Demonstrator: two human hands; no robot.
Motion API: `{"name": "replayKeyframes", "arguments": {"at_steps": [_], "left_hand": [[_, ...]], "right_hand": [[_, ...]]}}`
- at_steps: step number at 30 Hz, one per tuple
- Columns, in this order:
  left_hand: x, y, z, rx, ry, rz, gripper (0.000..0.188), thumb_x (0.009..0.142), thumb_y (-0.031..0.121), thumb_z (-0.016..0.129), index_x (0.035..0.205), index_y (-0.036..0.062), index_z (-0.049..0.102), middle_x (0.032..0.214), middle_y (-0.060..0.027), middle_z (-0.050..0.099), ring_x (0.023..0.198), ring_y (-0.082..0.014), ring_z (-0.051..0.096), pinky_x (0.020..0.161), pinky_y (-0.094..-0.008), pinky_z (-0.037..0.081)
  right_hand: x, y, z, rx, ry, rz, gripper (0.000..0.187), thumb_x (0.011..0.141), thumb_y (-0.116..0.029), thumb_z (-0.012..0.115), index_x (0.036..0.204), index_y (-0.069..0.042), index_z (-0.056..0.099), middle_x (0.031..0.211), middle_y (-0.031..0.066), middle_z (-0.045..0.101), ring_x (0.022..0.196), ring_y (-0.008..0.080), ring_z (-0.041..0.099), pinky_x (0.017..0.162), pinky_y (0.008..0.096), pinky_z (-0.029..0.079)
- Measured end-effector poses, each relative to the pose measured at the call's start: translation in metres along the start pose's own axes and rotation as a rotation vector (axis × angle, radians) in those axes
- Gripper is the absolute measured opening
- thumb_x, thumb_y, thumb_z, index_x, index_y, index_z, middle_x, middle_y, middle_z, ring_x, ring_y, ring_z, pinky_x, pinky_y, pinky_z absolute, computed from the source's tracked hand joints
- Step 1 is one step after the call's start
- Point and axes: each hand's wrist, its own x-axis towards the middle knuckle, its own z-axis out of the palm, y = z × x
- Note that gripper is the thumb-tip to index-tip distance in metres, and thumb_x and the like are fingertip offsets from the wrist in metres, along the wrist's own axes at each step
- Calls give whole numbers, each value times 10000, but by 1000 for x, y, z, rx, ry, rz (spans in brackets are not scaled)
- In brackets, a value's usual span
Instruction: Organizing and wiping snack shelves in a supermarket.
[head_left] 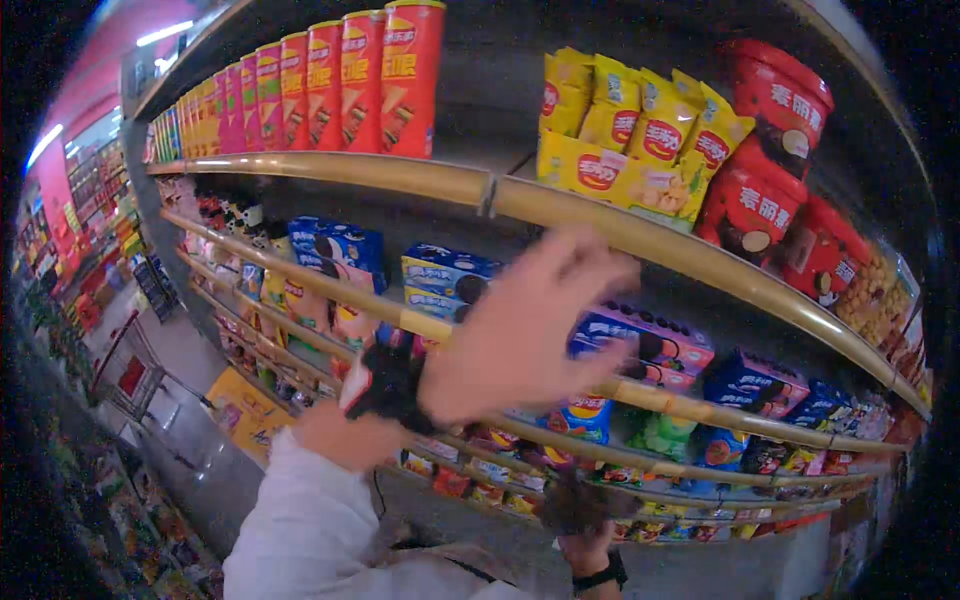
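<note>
Raised in front of the shelves, my left hand [540, 325] has its fingers spread and slightly curved, with nothing visible in it; it is smeared by motion. A black strap [390, 385] circles that wrist, above a pale sleeve [310, 520]. Behind the hand are blue cookie boxes [445, 270], and above it to the right stands a yellow display box [590, 175] with yellow snack bags [655, 125]. Lower down, my right hand [580, 505] is dark and blurred near the lower shelves, a black band [602, 573] at its wrist. Its fingers cannot be made out.
Red and purple chip canisters [410, 85] line the upper shelf at left. Red tubs [755, 205] are stacked at its right. A pale shelf edge [390, 180] juts out above my left hand. A shopping cart [140, 370] stands in the aisle at left.
</note>
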Motion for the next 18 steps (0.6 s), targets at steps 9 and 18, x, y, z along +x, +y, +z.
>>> {"name": "replayKeyframes", "arguments": {"at_steps": [9,18], "left_hand": [[-178,-58,-45,-331,45,-153,704,599,172,805,1261,84,580,1302,-211,520,1217,-402,498,1009,-476,423],[-141,-265,-276,-13,293,-40,701,708,243,757,1334,26,524,1329,-161,569,1257,-316,517,1070,-434,390]], "right_hand": [[53,-57,257,-1134,-770,-141,703,882,-374,686,1447,-78,390,1388,151,517,1247,287,520,1033,425,444],[167,-105,475,-1316,-73,-1475,516,803,-249,759,1234,-20,591,1182,159,645,1087,300,615,923,415,498]]}}
